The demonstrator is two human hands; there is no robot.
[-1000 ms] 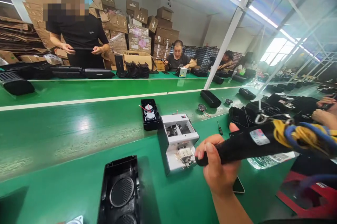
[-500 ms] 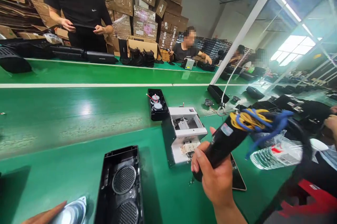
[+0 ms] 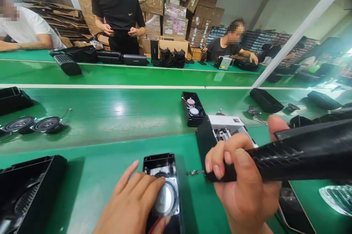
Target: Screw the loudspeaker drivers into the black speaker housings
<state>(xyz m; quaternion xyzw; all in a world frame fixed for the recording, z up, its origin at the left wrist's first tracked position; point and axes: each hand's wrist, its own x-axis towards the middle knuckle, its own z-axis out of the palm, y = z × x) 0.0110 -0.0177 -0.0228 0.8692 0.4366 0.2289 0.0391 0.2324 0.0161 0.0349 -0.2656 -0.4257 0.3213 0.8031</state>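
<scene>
My right hand (image 3: 242, 182) is wrapped round a black electric screwdriver (image 3: 297, 157) that lies almost level, its bit (image 3: 194, 172) pointing left with a screw on the tip. My left hand (image 3: 132, 201) presses a round silver speaker driver (image 3: 165, 199) into an open black speaker housing (image 3: 162, 164) on the green bench. The fingers lie flat over the driver's left side. Behind my right hand stands a white screw feeder box (image 3: 224, 126).
Another black housing (image 3: 30, 182) lies at the near left. Two loose speaker drivers (image 3: 33, 124) and a small housing with two drivers (image 3: 191, 108) sit on the conveyor belt (image 3: 110, 106). A phone (image 3: 293, 208) and water bottle (image 3: 337, 197) lie at right. Other people work across the line.
The view swung left and down. My left hand brought the silver driver onto the housing. My right hand swung the screwdriver down toward level, away from the feeder, bit now beside the housing.
</scene>
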